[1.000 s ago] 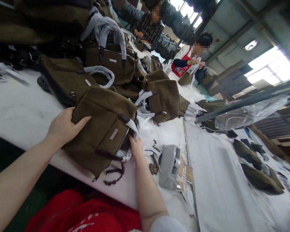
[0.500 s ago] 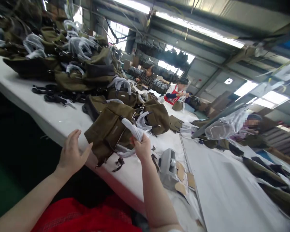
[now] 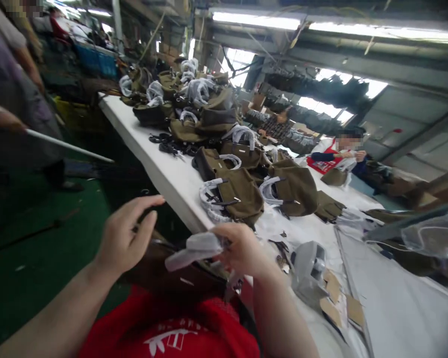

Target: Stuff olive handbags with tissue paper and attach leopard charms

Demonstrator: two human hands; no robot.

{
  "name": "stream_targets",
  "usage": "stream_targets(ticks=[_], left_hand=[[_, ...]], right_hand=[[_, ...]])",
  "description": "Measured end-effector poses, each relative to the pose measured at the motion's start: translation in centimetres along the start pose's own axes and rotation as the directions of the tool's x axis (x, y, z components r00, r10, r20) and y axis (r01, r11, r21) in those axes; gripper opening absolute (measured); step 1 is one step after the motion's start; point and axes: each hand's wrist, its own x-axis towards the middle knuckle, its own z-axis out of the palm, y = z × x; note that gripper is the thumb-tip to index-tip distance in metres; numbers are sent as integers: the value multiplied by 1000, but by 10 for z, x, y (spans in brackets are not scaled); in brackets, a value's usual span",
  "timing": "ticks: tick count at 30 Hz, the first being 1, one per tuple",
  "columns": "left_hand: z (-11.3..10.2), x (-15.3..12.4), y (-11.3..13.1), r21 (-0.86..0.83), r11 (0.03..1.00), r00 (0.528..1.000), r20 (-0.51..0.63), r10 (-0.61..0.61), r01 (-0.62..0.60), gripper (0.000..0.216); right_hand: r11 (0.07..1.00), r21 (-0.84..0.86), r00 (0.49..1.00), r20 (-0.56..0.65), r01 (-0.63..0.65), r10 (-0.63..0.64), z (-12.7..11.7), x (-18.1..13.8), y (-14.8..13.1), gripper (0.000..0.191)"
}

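My right hand is closed around the plastic-wrapped handle of a dark olive handbag, which hangs close against my red apron, off the table's edge. Beside the bag's upper left side is my left hand, its thumb and forefinger apart and nothing seen in its grasp. The lower fingers of that hand are partly hidden. On the table nearby sits another olive handbag with white-wrapped handles.
A heap of olive handbags covers the far end of the white table. Black straps lie near its edge. A grey tape dispenser and cardboard pieces are at right. Left, a person holds a white rod.
My right hand has lifted a handbag by its wrapped handle off the table and drawn it toward my body. My view has swung left, bringing a person with a rod into sight.
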Motion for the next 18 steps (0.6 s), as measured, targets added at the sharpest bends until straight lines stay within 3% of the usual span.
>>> stream_targets(ticks=[1,2,3,5,6,7,12,14,15,16,18], left_hand=[[0,-5,-5,-38,995,979,187,-84,92,36],[0,-10,-10,-40,985,913,383,-142,170,36],[0,-14,-15,-21,976,806,567,-169,219,36],[-1,-18,-21,7,973,542,830,-133,229,34],[-1,-18,-23,-15,975,431,899,-84,221,33],[-1,-18,-25,-54,974,349,937,-27,220,33],[21,-18,-35,-90,964,28,996,86,251,50],[39,-25,-38,-85,951,-51,993,105,299,57],[47,-32,-39,-102,937,-52,991,127,335,57],[55,-39,-39,-124,920,-33,989,147,372,55],[67,-58,-39,-176,871,47,984,174,459,49]], right_hand=[[1000,11,996,83,14,-15,14,-3,0,24],[999,31,989,144,22,-26,27,-5,0,27],[998,55,983,181,21,-31,39,-8,1,27],[995,95,976,216,-6,-15,54,-12,3,24],[995,100,974,226,-29,6,58,-13,4,23],[994,91,974,223,-52,30,60,-14,5,23],[996,-28,989,115,-87,90,55,-18,14,51],[994,-53,987,125,-93,99,56,-21,19,54],[992,-60,985,127,-107,114,58,-23,22,54],[990,-65,984,121,-127,134,60,-26,25,55],[982,-65,979,89,-177,182,66,-33,33,57]])
